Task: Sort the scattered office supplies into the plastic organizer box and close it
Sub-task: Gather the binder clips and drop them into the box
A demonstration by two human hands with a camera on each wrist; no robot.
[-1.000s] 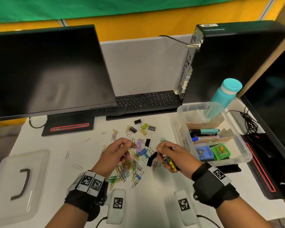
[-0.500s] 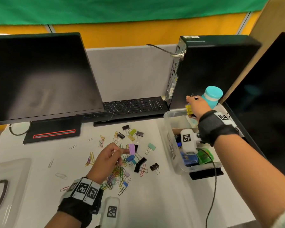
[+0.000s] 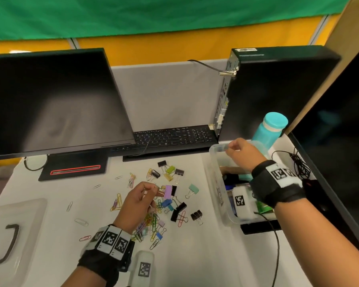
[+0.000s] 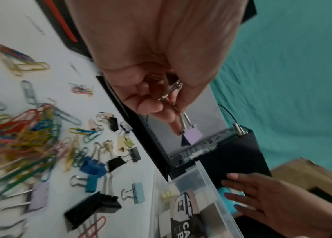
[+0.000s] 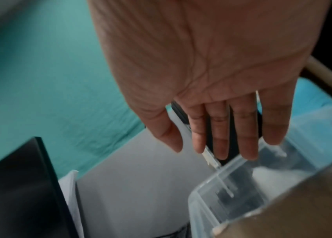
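My left hand (image 3: 140, 198) pinches a lilac binder clip (image 4: 194, 135) by its wire handles above the pile. The organizer box (image 3: 216, 151) lies off to its right. My right hand (image 5: 218, 90) (fingers straight, empty) hovers over the box's far end — nearer, but idle.

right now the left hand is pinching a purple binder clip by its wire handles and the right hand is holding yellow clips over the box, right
Not quite. The right hand is empty, fingers straight over the box, as the right wrist view shows. The left hand does pinch the purple binder clip by its wire handles.
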